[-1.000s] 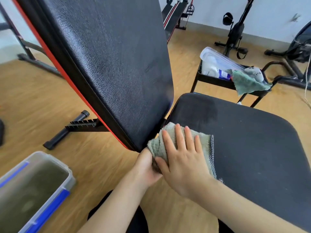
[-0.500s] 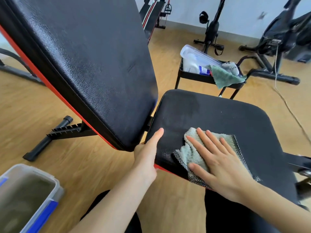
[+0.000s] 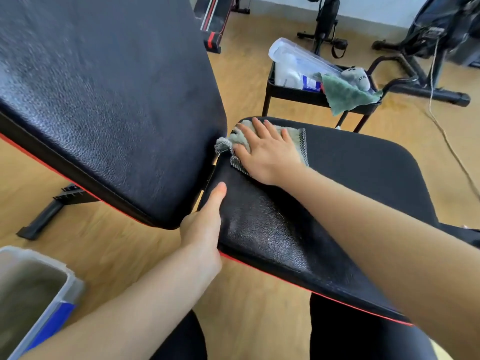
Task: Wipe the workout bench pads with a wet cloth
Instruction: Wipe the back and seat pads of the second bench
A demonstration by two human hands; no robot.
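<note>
The black seat pad lies flat in the middle, with a wet sheen on its near left part. The tilted black back pad rises at the left. A grey-green cloth lies at the seat's far left corner, beside the gap between the pads. My right hand presses flat on the cloth, fingers spread. My left hand grips the seat pad's left edge, thumb on top.
A plastic tub of murky water stands on the wooden floor at the lower left. Behind the seat a black cart holds a clear box, bottles and a green cloth. Exercise machines and a cable lie at the back right.
My right hand has slid the cloth from the seat's near edge to its far left corner. My left hand stays on the seat's left edge.
</note>
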